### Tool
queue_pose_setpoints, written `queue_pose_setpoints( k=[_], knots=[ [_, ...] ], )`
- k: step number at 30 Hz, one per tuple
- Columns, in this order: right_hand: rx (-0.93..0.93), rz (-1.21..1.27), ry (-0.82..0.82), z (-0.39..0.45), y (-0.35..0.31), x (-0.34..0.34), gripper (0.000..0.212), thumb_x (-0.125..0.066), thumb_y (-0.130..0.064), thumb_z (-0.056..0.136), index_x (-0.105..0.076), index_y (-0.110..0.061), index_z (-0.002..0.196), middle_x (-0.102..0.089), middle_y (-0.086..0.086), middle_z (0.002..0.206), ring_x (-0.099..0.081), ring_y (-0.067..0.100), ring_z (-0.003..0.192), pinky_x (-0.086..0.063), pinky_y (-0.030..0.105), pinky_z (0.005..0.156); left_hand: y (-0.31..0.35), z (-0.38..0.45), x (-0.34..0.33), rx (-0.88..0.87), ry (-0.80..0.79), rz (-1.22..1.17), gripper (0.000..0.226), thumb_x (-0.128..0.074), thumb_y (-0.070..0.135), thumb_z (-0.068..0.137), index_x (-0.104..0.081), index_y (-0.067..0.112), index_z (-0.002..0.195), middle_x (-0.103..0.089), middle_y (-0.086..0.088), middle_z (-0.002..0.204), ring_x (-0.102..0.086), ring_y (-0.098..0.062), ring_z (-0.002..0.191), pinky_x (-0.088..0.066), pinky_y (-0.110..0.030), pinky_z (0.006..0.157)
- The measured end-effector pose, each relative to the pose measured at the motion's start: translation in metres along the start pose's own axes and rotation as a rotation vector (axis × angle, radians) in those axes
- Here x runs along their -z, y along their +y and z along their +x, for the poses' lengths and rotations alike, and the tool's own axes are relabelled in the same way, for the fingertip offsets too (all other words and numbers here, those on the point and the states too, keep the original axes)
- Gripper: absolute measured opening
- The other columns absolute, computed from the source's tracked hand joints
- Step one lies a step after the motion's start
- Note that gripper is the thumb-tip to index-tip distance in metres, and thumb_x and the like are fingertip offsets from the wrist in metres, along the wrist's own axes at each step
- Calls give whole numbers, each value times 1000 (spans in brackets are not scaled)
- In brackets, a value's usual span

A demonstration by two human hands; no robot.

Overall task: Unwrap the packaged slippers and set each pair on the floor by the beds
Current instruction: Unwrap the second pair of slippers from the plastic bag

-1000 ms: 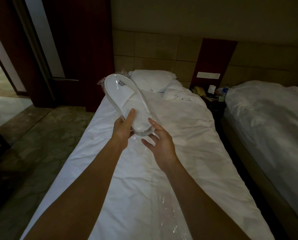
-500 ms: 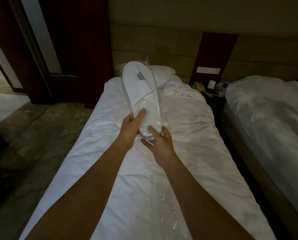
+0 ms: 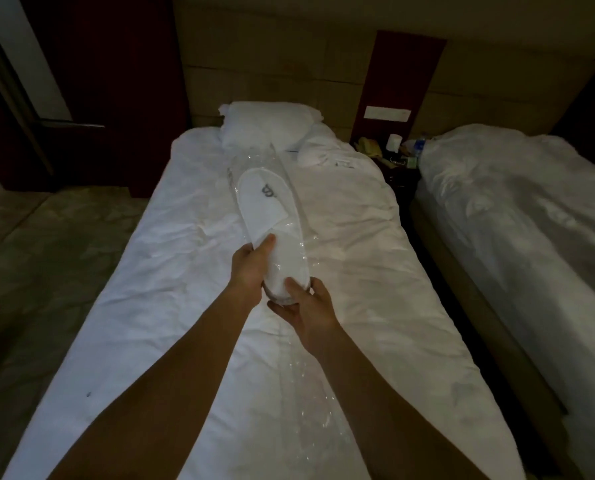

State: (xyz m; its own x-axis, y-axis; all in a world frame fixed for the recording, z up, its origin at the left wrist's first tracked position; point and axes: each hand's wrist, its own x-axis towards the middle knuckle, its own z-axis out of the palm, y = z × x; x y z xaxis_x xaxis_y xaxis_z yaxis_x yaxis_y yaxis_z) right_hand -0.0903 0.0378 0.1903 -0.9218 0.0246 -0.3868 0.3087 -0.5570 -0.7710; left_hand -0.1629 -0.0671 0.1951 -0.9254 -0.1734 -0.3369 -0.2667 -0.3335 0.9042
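A white slipper pack (image 3: 266,209) in clear plastic wrap, with a grey logo near the toe, is held over the near bed (image 3: 171,271), toe pointing toward the pillow. My left hand (image 3: 251,268) grips the pack's left side near the heel, thumb on top. My right hand (image 3: 304,306) holds the heel end from below, thumb pressed on the wrap. A loose sheet of clear plastic (image 3: 306,386) lies on the bedcover between my forearms.
A pillow (image 3: 268,128) lies at the head of the near bed. A second bed (image 3: 531,209) stands on the right, with a dark nightstand (image 3: 393,157) holding small items between them. Stone-patterned floor (image 3: 54,244) lies on the left, by a dark door.
The slipper pack has come down from upright to nearly flat over the bed, toe toward the pillow. Both hands kept their hold at the heel end.
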Motion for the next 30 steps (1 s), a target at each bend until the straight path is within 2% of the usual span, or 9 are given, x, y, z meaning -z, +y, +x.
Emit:
queue_pose_setpoints(
  k=[6,8,10,13,17,19,22,26,30],
  knots=[
    [-40,-55,86,-8,2,30,34,-65,-9,90,-48,-3,119,-56,21,124,-66,36,101,-62,39,70,-24,19,-14,112,-23,21,50,-72,36,84,-62,2,120,-70,-15,110,-68,-30,98,-57,-40,85],
    [-63,-75,112,-14,2,43,30,-65,-8,91,-48,-3,114,-55,21,124,-65,33,96,-61,40,71,-32,23,-14,167,-39,-16,53,-74,34,83,-61,1,123,-69,-16,112,-67,-31,100,-57,-42,87],
    [-93,-109,124,-24,1,59,30,-65,-9,90,-48,-3,114,-55,22,125,-65,36,99,-61,40,70,-44,24,-11,224,-50,-33,56,-75,33,83,-60,2,126,-68,-16,116,-67,-32,103,-57,-44,88],
    [-151,-153,140,-46,5,86,35,-65,-10,91,-48,2,120,-57,21,121,-66,37,98,-61,40,70,-70,19,0,311,-47,-46,58,-76,30,83,-57,1,129,-67,-16,112,-67,-31,96,-58,-42,78],
    [-212,-191,206,-72,15,119,38,-67,-13,89,-51,2,120,-58,19,115,-65,34,96,-62,38,71,-105,10,12,398,-29,-35,64,-75,27,84,-49,0,135,-61,-21,125,-63,-35,106,-55,-47,90],
    [-219,-212,223,-79,18,131,35,-67,-15,88,-54,-2,118,-59,17,116,-64,33,99,-60,37,73,-121,4,17,424,-41,-16,63,-74,27,84,-48,1,135,-61,-20,126,-63,-34,107,-55,-46,91],
    [-224,-255,245,-89,22,144,30,-68,-16,87,-55,-3,111,-59,13,108,-64,31,96,-60,36,72,-141,-5,26,456,-33,-19,59,-73,26,86,-48,1,133,-61,-18,121,-64,-31,95,-57,-41,81],
    [-222,-296,267,-107,23,162,37,-67,-15,86,-53,5,113,-62,14,106,-64,30,96,-61,38,76,-161,-10,38,509,-29,5,57,-73,29,85,-50,2,129,-62,-17,115,-64,-29,92,-57,-39,76],
    [-208,-230,280,-134,29,185,19,-65,-11,87,-59,-4,103,-63,14,107,-63,29,98,-58,37,77,-180,-14,38,564,-34,34,45,-73,30,85,-57,5,120,-66,-13,103,-65,-28,91,-56,-37,67]
  ],
)
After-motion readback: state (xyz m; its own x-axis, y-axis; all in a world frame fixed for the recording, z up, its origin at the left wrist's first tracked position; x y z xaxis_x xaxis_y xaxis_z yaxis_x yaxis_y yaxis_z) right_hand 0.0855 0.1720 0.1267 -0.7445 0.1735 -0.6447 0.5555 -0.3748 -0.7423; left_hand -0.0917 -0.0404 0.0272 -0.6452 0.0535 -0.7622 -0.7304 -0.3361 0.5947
